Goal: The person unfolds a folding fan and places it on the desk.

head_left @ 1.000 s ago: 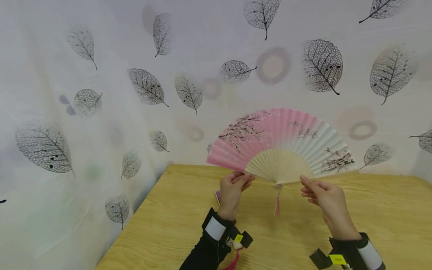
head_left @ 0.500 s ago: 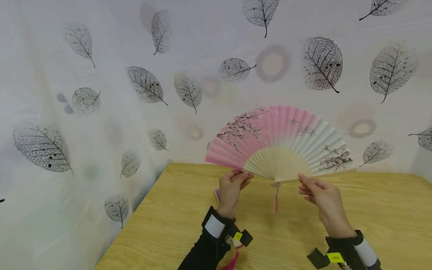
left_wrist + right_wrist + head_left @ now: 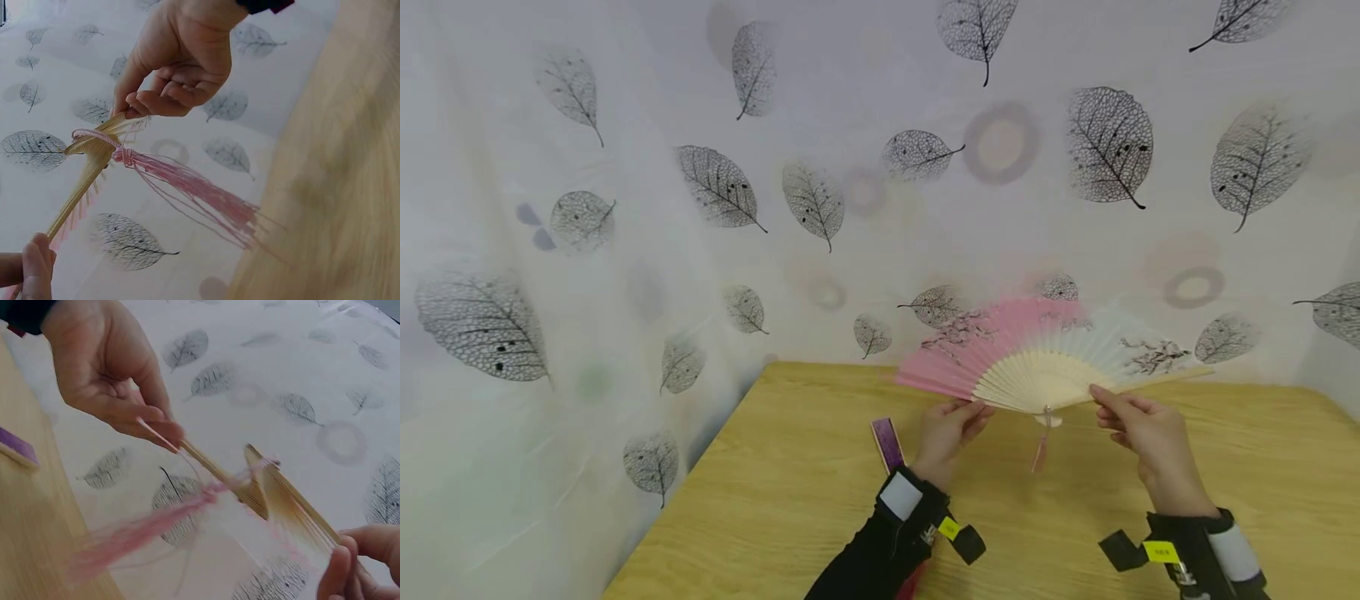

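Note:
Spread between my hands is a folding fan (image 3: 1037, 379), its leaf shading from pink at the left to white at the right, with blossom branches. My left hand (image 3: 951, 437) pinches the fan's left edge between thumb and fingers. On the other side my right hand (image 3: 1153, 446) pinches the right guard stick, thumb uppermost. A pink tassel (image 3: 194, 184) hangs from the pivot between the hands. The right wrist view shows the fan's pale ribs (image 3: 294, 500) almost edge-on, and the tassel there is blurred. Motion also blurs the leaf in the head view.
On the wooden table (image 3: 760, 500), a narrow purple piece with pale edges (image 3: 887, 443) lies behind my left wrist, partly covered by it. Dark pink strands (image 3: 913, 579) show below the left sleeve. A leaf-printed sheet (image 3: 820, 100) hangs behind the table and along its left.
The fan has dropped lower and shifted right, and its leaf looks flatter and blurred. My left hand has moved right and down, my right hand slightly right. More of the purple piece shows.

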A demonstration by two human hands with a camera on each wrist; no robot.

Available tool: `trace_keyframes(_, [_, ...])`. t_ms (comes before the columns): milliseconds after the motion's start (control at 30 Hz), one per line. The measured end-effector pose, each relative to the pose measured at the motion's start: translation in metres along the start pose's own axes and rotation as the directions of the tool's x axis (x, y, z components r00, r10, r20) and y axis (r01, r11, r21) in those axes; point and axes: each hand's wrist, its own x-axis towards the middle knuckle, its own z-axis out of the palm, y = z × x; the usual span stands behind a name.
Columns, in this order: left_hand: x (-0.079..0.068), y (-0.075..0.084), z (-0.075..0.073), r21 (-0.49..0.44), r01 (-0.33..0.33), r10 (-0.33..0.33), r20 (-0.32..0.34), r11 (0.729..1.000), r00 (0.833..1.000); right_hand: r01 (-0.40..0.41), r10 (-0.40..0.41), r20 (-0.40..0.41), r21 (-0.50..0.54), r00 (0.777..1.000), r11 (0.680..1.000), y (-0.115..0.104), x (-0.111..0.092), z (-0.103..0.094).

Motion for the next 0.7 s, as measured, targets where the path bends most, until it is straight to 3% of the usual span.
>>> trace_keyframes(100, [0.002, -0.016, 0.019, -0.016, 0.098, -0.098, -0.025, 0.995, 0.995, -0.054, 0.06, 0.08, -0.073, 0.995, 0.996, -0.014, -0.006, -0.029])
trace_keyframes(200, [0.001, -0.035, 0.042, -0.003, 0.189, -0.188, -0.082, 0.982, 0.979, -0.116, 0.123, 0.157, -0.05, 0.98, 0.992, -0.025, -0.016, -0.056])
trace_keyframes(300, [0.001, -0.054, 0.063, -0.013, 0.246, -0.246, -0.098, 0.969, 0.964, -0.176, 0.178, 0.217, -0.028, 0.96, 0.984, -0.042, -0.036, -0.073])
trace_keyframes(467, [0.001, -0.081, 0.094, -0.047, 0.277, -0.28, -0.083, 0.96, 0.956, -0.219, 0.22, 0.242, -0.028, 0.945, 0.975, -0.035, -0.045, -0.106])
trace_keyframes(700, [0.005, -0.112, 0.119, -0.058, 0.272, -0.278, -0.185, 0.961, 0.943, -0.334, 0.346, 0.261, -0.093, 0.901, 0.938, -0.011, -0.037, -0.144])
